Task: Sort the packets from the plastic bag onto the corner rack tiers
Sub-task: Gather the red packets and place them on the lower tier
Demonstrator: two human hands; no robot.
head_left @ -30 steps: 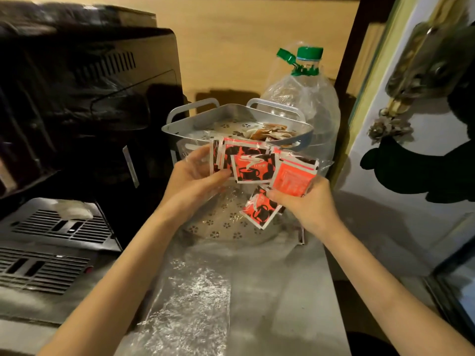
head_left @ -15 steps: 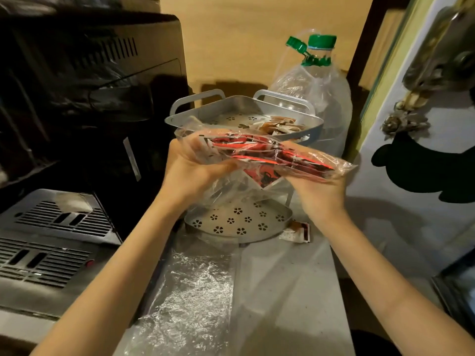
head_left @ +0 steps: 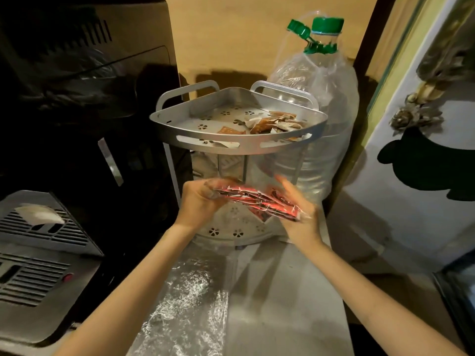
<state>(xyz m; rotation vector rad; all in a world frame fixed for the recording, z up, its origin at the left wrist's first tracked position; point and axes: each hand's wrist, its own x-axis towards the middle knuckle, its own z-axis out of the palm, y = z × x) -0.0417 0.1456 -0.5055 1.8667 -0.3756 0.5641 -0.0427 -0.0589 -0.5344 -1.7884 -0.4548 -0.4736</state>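
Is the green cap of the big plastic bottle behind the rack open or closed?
Open. On the big plastic bottle, the green cap is flipped to the side, off the green neck, and hangs by its hinge.

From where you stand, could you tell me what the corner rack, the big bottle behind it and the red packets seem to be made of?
Corner rack: looks like matte silver metal, perhaps aluminium; dull even sheen, punched flower holes. Big bottle: clear plastic, see-through, creased walls, green plastic cap. Red packets: glossy printed film or foil, judging by sharp highlights; they sit in a thin clear plastic bag held between the left hand and right hand.
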